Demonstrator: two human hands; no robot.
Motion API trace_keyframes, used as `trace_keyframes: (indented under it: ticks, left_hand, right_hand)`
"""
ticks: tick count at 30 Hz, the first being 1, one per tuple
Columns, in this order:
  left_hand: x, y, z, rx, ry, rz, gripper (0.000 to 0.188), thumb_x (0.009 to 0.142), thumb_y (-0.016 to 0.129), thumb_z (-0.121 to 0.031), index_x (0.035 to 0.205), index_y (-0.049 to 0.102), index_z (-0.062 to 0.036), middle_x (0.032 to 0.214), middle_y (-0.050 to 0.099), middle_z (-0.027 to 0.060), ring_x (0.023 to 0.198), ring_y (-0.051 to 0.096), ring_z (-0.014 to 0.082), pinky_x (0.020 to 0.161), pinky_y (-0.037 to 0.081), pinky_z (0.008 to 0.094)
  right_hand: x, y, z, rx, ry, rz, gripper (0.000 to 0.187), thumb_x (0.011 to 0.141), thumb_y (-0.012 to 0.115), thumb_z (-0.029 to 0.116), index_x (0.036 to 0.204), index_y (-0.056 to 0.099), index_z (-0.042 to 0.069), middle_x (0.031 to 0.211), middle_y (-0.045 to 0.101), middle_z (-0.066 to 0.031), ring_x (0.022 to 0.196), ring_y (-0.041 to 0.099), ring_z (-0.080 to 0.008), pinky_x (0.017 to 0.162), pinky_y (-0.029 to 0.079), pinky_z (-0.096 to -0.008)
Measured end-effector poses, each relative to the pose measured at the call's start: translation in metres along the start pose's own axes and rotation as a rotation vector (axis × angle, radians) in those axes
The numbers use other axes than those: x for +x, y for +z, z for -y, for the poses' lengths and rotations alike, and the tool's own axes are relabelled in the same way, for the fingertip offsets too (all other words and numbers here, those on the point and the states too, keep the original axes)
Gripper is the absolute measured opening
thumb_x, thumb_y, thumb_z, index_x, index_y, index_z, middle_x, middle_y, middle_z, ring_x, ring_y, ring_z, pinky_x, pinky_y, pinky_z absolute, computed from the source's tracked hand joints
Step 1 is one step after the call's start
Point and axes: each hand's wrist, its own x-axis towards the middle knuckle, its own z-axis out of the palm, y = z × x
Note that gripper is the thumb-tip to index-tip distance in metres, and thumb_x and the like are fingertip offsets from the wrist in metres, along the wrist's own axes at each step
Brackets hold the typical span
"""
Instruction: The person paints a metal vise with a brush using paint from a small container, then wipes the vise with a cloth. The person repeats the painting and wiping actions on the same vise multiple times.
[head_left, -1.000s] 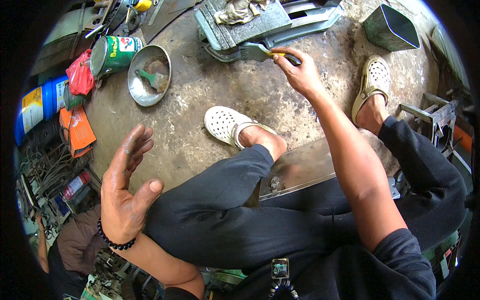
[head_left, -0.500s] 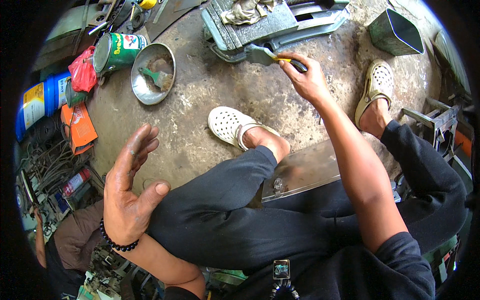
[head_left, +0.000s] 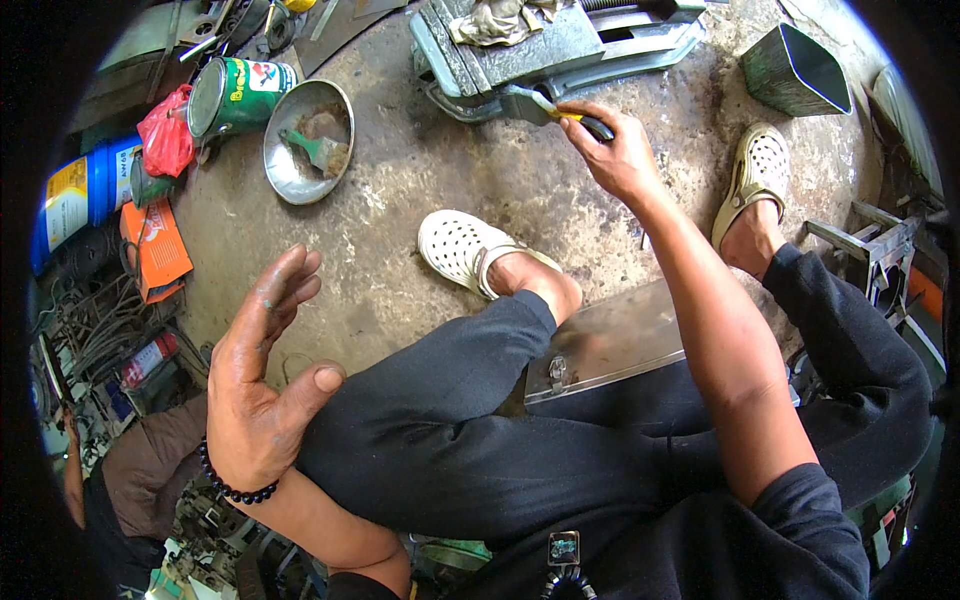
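Note:
My right hand [head_left: 622, 160] grips the yellow-and-black handle of a putty knife [head_left: 527, 106]. Its flat blade, smeared grey, meets the lower near edge of a large grey metal vise [head_left: 540, 50] on the floor; whether it presses there I cannot tell. A crumpled, stained rag [head_left: 505, 20] lies on top of the vise. Over my left thigh, my left hand [head_left: 262, 365] is raised and holds nothing, its thumb apart from the fingers and grey smears on its skin. Left of the vise sits a metal bowl [head_left: 284, 170] with a green-handled brush [head_left: 318, 150] in it.
At left stand a green paint can [head_left: 225, 100], a red plastic bag [head_left: 163, 135], a blue bucket [head_left: 85, 195] and an orange box [head_left: 155, 250]. A dark square container [head_left: 795, 72] is at far right. A metal panel [head_left: 610, 345] lies by my legs. Another person's leg [head_left: 150, 460] shows lower left.
The putty knife's blade has shifted slightly right along the vise's edge with my right hand. The view has tilted a little. My left hand stays raised and open.

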Motion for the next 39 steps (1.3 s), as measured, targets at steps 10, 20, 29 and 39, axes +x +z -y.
trace_keyframes:
  ticks: [10,20,29,39]
  left_hand:
    - [-0.001,-0.001,0.000,0.009,0.004,0.006,0.089,0.076,0.082,-0.035,0.145,0.040,0.0017,0.139,0.054,0.0201,0.131,0.051,0.0307,0.111,0.036,0.0433]
    - [-0.001,-0.003,-0.002,0.024,0.031,0.008,0.089,0.077,0.082,-0.035,0.145,0.040,0.0014,0.139,0.054,0.0206,0.131,0.051,0.0316,0.111,0.036,0.0434]
    - [-0.006,-0.002,0.000,-0.013,0.061,-0.017,0.087,0.076,0.083,-0.031,0.144,0.042,0.0023,0.138,0.055,0.0206,0.130,0.051,0.0305,0.111,0.037,0.0427]
    - [-0.004,-0.008,-0.005,0.085,0.141,0.024,0.082,0.070,0.085,-0.014,0.141,0.046,0.0002,0.135,0.057,0.0191,0.124,0.057,0.0290,0.105,0.042,0.0404]
  right_hand:
    - [0.004,0.006,-0.003,-0.118,-0.026,-0.008,0.027,0.088,0.068,0.028,0.110,0.072,0.013,0.100,0.071,-0.0183,0.094,0.068,-0.0353,0.085,0.052,-0.0406]
    - [0.004,0.004,0.002,-0.053,-0.013,-0.002,0.027,0.088,0.069,0.028,0.110,0.072,0.012,0.100,0.071,-0.0185,0.094,0.068,-0.0352,0.085,0.052,-0.0405]
    - [-0.025,-0.004,0.004,-0.207,-0.050,0.024,0.025,0.089,0.068,0.020,0.110,0.072,0.007,0.101,0.072,-0.0173,0.092,0.070,-0.0292,0.084,0.052,-0.0363]
    - [-0.009,0.007,0.007,-0.094,-0.257,-0.119,0.023,0.086,0.070,0.017,0.107,0.072,0.008,0.099,0.071,-0.0162,0.093,0.068,-0.0326,0.084,0.052,-0.0393]
